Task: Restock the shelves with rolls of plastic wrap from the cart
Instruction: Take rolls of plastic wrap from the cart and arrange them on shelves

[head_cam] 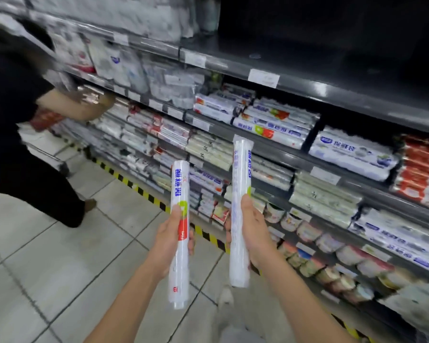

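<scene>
I hold two long white rolls of plastic wrap upright in front of me. My left hand (170,240) grips the left roll (180,189), which has blue lettering and a green and red label. My right hand (251,229) grips the right roll (240,174), mostly plain white from this side. Both rolls are in the air short of the shelves (277,148), which run from upper left to lower right. Similar rolls (270,126) lie stacked on the shelf just beyond the right roll's top.
Another person in black (13,134) stands at the left, reaching into the shelves, with a cart (52,154) partly hidden behind them. Yellow-black tape (144,191) marks the tiled floor along the shelf base. Bowls (305,229) fill lower shelves. The top right shelf is dark.
</scene>
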{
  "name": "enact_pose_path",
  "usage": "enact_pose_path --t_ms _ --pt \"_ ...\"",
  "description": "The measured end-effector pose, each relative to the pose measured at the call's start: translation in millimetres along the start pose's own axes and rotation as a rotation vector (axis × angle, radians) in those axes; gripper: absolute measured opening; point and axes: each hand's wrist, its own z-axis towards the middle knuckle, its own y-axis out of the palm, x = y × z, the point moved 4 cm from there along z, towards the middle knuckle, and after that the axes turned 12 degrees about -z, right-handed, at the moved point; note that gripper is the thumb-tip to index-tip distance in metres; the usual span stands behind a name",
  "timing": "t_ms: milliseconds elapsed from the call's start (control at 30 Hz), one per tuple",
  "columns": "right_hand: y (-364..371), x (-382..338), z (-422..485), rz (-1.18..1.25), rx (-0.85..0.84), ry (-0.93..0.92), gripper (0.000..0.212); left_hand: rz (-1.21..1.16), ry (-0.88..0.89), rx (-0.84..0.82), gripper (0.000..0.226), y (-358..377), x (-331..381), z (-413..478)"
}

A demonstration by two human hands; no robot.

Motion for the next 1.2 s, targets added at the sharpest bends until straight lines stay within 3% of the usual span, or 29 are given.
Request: enact_pose_path --t_ms 333,700,733,800,900,1000,1200 --pt "-15 -38 133 0.116 -0.050 0.011 0.064 0.071 0.017 -0.011 0.059 40 46 128" --pt "-47 -43 238 -0.015 0.047 0.069 0.073 0.154 -0.071 -0.118 0.062 91 61 257" --pt "-49 -42 244 -0.042 0.050 0.071 0.071 0.166 -0.083 -0.119 0.062 93 62 267" --pt "-56 -42 258 -0.087 0.085 0.073 0.049 0.171 -0.108 -0.145 0.063 97 65 286" --pt "-70 -51 282 -0.209 0.175 0.064 0.030 0.194 -0.144 -0.199 0.065 100 73 319" --pt "-85 -63 305 -0.439 0.241 0.058 0.038 0.223 -0.179 -0.243 0.065 104 84 348" --pt "-113 -82 350 -1.122 0.348 0.077 0.054 0.178 -0.219 -0.294 0.058 113 101 389"
